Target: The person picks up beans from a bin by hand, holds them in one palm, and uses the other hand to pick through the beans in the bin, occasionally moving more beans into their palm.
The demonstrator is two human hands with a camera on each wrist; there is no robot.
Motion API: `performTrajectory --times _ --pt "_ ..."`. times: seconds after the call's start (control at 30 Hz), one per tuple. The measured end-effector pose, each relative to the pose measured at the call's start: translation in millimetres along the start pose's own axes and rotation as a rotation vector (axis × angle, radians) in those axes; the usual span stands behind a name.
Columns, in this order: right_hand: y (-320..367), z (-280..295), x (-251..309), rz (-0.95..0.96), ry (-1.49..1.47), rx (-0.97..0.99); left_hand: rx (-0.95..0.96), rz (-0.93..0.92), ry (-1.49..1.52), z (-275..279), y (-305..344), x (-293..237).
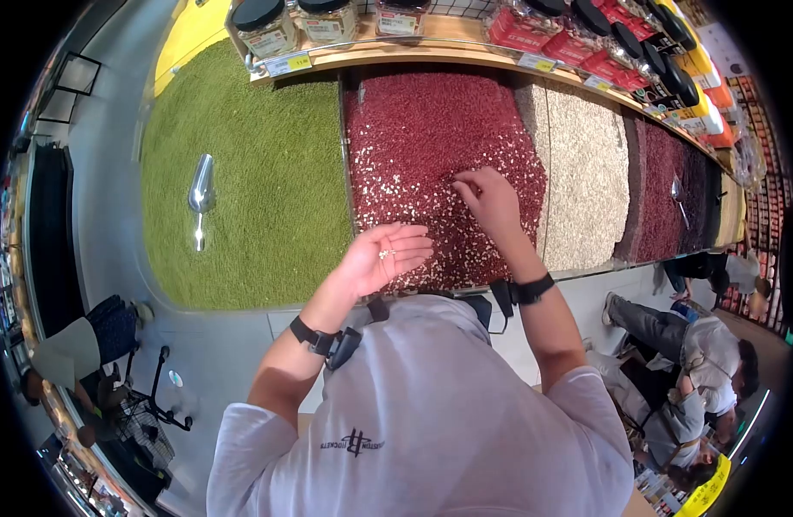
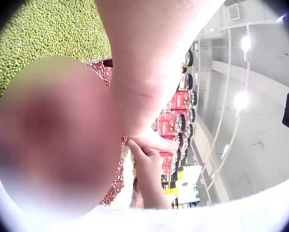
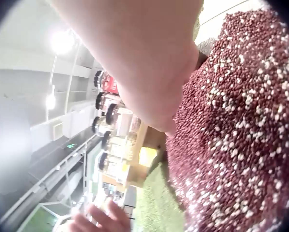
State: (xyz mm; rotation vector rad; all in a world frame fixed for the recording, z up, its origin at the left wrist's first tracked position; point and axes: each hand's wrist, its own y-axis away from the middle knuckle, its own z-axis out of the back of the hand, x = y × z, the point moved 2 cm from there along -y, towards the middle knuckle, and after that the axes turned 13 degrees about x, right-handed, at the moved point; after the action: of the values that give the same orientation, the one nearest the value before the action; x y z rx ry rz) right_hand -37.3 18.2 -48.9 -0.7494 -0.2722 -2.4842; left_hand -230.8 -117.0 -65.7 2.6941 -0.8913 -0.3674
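In the head view my left hand (image 1: 386,260) is palm up with its fingers straight, a few white grains (image 1: 385,254) lying in the palm. It hovers over the near left part of a bin of dark red beans (image 1: 439,103) mixed with white grains. My right hand (image 1: 493,205) is above the middle of the same bin, thumb and index fingertips close together. Whether anything is between those fingertips I cannot tell. In the right wrist view, white grains (image 3: 234,152) are scattered thickly among the red beans, and my left fingers (image 3: 106,220) show at the bottom.
Green beans (image 1: 267,172) fill the bin on the left, with a metal scoop (image 1: 202,194) on top. White grains (image 1: 586,172) fill the bin on the right. A shelf (image 1: 396,52) of jars overhangs the back. Other people (image 1: 702,362) are at the lower right.
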Motion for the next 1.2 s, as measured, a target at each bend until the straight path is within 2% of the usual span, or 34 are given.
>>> performTrajectory --times 0.07,0.33,0.47,0.53,0.67,0.73,0.83,1.03,1.2 --pt "-14 -10 -21 -0.017 0.084 -0.016 0.070 -0.029 0.013 8 7 2" --pt "-36 -30 -34 -0.091 0.190 0.162 0.019 -0.120 -0.004 8 28 -5" --pt "-32 -36 -38 -0.061 0.237 0.142 -0.013 -0.127 -0.021 11 32 -5" --pt "-30 -36 -38 0.004 0.245 0.049 -0.013 -0.126 -0.037 12 32 -5" --pt "-23 -41 -46 -0.004 0.250 0.030 -0.016 -0.123 -0.029 12 31 -5" --pt "-20 -41 -43 0.074 0.234 -0.007 -0.003 -0.116 -0.027 12 30 -5" --pt "-18 -42 -42 0.092 0.219 -0.059 0.000 -0.108 -0.025 11 30 -5" --pt "-17 -37 -36 0.023 0.194 -0.002 0.006 -0.116 -0.043 9 32 -3" --pt "-18 -40 -37 0.076 0.196 0.032 0.009 -0.118 -0.059 16 34 -1"
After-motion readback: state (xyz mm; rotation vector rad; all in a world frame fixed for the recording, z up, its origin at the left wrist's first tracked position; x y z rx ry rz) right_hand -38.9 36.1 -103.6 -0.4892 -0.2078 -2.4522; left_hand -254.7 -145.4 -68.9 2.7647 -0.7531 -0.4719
